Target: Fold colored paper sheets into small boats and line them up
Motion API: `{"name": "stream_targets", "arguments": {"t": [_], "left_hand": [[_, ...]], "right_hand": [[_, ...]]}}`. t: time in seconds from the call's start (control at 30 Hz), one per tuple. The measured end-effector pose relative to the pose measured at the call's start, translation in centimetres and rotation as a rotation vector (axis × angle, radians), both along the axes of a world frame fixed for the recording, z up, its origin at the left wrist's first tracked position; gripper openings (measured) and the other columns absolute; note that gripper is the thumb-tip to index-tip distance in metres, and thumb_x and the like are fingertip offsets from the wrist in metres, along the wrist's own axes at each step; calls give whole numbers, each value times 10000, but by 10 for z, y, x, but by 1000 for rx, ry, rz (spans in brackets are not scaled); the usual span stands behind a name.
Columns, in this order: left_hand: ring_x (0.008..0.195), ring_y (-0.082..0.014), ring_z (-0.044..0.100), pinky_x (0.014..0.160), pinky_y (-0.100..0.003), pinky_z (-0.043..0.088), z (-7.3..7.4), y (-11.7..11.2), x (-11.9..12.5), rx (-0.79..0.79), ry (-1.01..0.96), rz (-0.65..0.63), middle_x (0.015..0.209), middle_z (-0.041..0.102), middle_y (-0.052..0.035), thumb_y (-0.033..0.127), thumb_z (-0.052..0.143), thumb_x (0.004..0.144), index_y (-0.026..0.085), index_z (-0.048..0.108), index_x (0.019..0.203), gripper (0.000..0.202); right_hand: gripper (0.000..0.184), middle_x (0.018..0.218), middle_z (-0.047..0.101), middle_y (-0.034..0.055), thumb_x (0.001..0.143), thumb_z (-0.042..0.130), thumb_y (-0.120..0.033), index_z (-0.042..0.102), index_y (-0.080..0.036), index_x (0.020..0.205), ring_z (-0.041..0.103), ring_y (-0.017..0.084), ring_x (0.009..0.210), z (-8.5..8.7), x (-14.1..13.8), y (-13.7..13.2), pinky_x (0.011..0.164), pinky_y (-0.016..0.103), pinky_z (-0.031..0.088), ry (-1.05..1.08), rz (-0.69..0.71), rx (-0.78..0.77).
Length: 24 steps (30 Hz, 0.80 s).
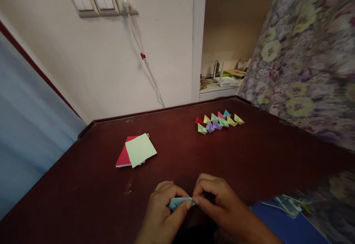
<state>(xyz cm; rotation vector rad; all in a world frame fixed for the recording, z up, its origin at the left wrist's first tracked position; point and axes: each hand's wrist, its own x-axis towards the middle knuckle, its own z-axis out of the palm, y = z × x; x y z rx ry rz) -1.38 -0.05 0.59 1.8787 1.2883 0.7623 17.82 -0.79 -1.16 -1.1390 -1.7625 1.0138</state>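
Note:
A small piece of folded light-blue paper [177, 201] is held between both hands, low in the middle of the view. My left hand [166, 209] is closed around its left part, the thumb lying along the near side. With thumb and fingertips, my right hand [215, 196] pinches the paper's right end. The fingers hide part of the folds. Farther off to the right stand several small folded paper boats [217, 124] in red, yellow, green, purple, pink and blue. To the left lies a stack of square paper [141, 150], a pale green sheet on top of a red one.
Everything rests on a dark red table [172, 140] against the wall. A blue flat item [283, 223] with a clear plastic piece lies at the lower right. Floral curtain [299, 59] borders the right, blue cloth [30, 118] the left. A white cable [148, 68] hangs behind.

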Motion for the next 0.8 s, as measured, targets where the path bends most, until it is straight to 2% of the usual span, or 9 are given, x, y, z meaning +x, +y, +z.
{"name": "stream_targets", "arguments": {"t": [0.1,0.17,0.27,0.37,0.5,0.6,0.7,0.8], "left_hand": [[840,-267,677,759,-346,491,1,0,0,-28,-36,72,861,748,-41,256,722,760,249,756,835,82],[820,-261,684,732,-335,499,1,0,0,-16,-49,111,873,749,-35,253,739,741,256,757,846,107],[872,-275,688,743,-336,504,-2,-1,-3,37,-45,104,847,748,-26,240,753,731,261,745,804,77],[945,-286,681,874,-391,491,-5,0,-6,119,-25,21,777,747,-6,231,745,769,262,720,769,40],[798,-214,691,1032,-468,418,-7,2,-8,267,17,-134,719,720,26,171,696,846,245,680,775,104],[703,-167,669,1053,-466,413,-5,4,-11,387,49,-263,718,698,28,92,632,867,231,657,801,156],[709,-162,666,1047,-456,426,-2,5,-14,474,72,-376,745,715,22,28,588,847,230,651,836,212],[720,-175,671,1040,-469,434,-1,4,-14,501,82,-402,758,733,13,19,568,838,235,666,854,237]], "right_hand": [[179,749,593,-4,875,589,-144,634,-174,704,563,139,693,-2,-2,1,637,255,401,-4,-43,44],[172,758,607,-3,880,603,-159,647,-176,715,577,144,712,-1,-1,2,658,258,413,11,-41,14],[164,783,633,0,903,623,-214,688,-183,756,599,157,759,1,3,3,705,268,430,46,-12,-75],[155,799,634,-4,902,638,-231,703,-184,769,593,159,781,3,6,3,727,270,429,64,16,-141],[140,761,604,-13,868,649,-213,701,-171,745,566,149,742,2,8,4,693,260,415,87,68,-192],[153,745,593,-14,865,636,-213,692,-165,731,554,146,725,0,8,5,684,259,412,88,97,-208],[159,747,600,-12,877,621,-194,682,-170,732,558,146,733,-1,7,5,697,257,418,46,104,-171],[152,785,631,-5,892,600,-144,678,-181,767,582,149,757,-2,6,2,713,261,418,-87,81,-60]]}}
